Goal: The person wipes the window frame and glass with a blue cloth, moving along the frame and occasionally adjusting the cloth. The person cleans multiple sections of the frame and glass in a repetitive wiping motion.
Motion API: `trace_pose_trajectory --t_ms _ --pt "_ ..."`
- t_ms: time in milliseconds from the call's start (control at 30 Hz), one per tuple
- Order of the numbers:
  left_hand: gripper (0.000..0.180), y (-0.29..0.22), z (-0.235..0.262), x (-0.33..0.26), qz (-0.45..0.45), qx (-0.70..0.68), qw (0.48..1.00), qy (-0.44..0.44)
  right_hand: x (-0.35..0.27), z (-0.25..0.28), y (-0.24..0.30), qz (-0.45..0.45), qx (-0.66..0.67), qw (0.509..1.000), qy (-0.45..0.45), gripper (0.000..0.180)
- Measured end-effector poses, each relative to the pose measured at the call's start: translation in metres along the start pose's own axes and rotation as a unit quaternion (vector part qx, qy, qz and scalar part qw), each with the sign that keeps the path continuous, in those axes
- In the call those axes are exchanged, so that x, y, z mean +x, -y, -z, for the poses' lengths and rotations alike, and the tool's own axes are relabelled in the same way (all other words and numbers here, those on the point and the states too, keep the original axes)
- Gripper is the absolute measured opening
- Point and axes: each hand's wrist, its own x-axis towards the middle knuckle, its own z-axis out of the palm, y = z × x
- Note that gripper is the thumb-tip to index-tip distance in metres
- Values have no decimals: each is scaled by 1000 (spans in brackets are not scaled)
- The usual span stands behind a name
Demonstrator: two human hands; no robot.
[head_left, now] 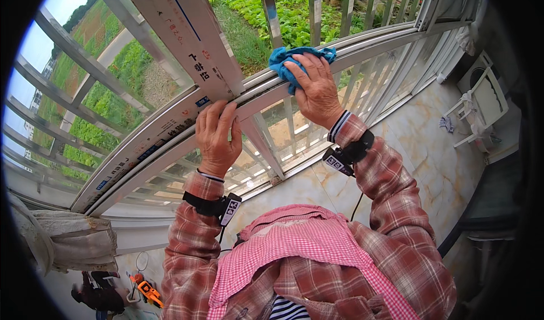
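Observation:
My right hand (315, 85) presses a crumpled blue cloth (288, 60) flat against the top of a metal window rail (374, 39), fingers spread over the cloth. My left hand (216, 136) grips the same rail further left, fingers curled over its edge, just below a white upright frame piece (187, 31) with printed stickers. Both wrists wear black bands with small tags, and the sleeves are red plaid. A pink checked apron covers my chest.
Vertical metal bars (315, 8) stand above the rail, with green fields beyond. Below lies a marble tiled floor (430, 150). A white rack (481, 102) stands at the right wall. Grey fabric (73, 240) hangs at the lower left, with an orange tool (146, 290) on the floor.

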Motion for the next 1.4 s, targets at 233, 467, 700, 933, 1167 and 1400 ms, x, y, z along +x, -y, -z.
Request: trace_pose_trajectory --t_ms 233,467,700,933,1167,1400 --pt "27 -4 -26 9 -42 115 992 -3 -10 -51 59 71 92 986 -122 35" --pt "34 -7 -21 9 -23 88 995 43 -28 -17 -19 -12 37 978 -203 42" --pt "37 -11 -19 13 -22 79 995 58 -37 -22 -18 -84 51 964 -247 59" --pt "63 -10 -13 0 -29 3 997 72 -40 -62 86 -4 211 968 -135 52" --pt "75 -22 42 -74 50 -209 977 9 -40 -45 145 -155 668 716 131 44" --pt "68 -15 67 -71 81 -244 966 21 -30 -26 163 -268 762 539 240 35"
